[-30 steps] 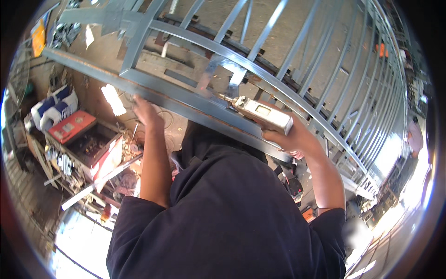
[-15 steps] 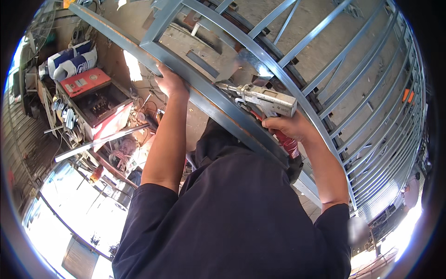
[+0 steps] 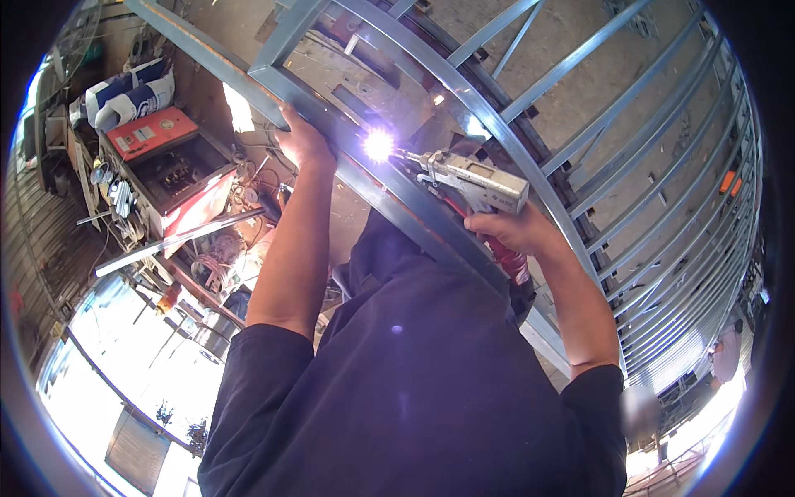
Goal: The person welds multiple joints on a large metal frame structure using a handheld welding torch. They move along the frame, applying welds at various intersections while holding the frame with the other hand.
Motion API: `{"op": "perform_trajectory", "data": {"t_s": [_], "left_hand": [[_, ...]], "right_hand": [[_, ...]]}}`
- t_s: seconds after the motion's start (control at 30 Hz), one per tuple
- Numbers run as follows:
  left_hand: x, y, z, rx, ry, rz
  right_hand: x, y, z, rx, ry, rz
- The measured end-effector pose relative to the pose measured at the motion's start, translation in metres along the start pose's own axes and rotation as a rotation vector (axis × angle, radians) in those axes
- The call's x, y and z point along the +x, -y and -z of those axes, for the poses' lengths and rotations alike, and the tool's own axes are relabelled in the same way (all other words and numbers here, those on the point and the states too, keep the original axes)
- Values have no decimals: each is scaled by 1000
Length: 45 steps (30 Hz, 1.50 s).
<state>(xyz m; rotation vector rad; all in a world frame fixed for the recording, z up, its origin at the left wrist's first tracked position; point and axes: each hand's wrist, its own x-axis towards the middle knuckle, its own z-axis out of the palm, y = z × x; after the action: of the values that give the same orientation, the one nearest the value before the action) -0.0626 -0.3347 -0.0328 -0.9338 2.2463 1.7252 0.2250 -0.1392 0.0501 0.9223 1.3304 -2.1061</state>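
My right hand (image 3: 523, 229) is wrapped round the red handle of a welding gun (image 3: 476, 178) with a grey metal body. A brilliant white-violet arc (image 3: 378, 146) burns at the gun's tip, against the long steel beam (image 3: 431, 217) that slants across in front of me. The glare hides the exact spot on the metal. My left hand (image 3: 305, 147) grips the same beam to the left of the arc, fingers over its far edge. Small sparks fly beyond the arc.
Beyond the beam, a large curved steel frame with many bars (image 3: 563, 153) spreads to the right. At left stands an opened red machine box (image 3: 170, 170) with white-and-blue sacks (image 3: 132, 99) behind it. A light metal bar (image 3: 178, 242) and tangled cables lie near it.
A bright arc with flying sparks has lit at the welding gun's tip. The gun has shifted very slightly; both hands keep their holds, and the left stays on the beam.
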Motion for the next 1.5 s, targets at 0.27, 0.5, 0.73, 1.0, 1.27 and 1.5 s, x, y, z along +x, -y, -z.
{"op": "perform_trajectory", "data": {"t_s": [0.27, 0.5, 0.73, 1.0, 1.27, 1.5], "left_hand": [[14, 10, 4, 26, 26, -22], [7, 4, 4, 69, 20, -31], [12, 9, 5, 112, 2, -79], [15, 10, 3, 86, -16, -49], [30, 21, 6, 28, -6, -49], [9, 4, 3, 64, -8, -4]], "right_hand": [[-2, 3, -1, 13, -18, 16], [-5, 3, 1, 13, -17, -19], [-7, 0, 2, 13, -21, -25], [-13, 2, 2, 54, -45, -41], [-55, -14, 28, 32, -74, -42], [-72, -44, 38, -86, -125, -66]]}}
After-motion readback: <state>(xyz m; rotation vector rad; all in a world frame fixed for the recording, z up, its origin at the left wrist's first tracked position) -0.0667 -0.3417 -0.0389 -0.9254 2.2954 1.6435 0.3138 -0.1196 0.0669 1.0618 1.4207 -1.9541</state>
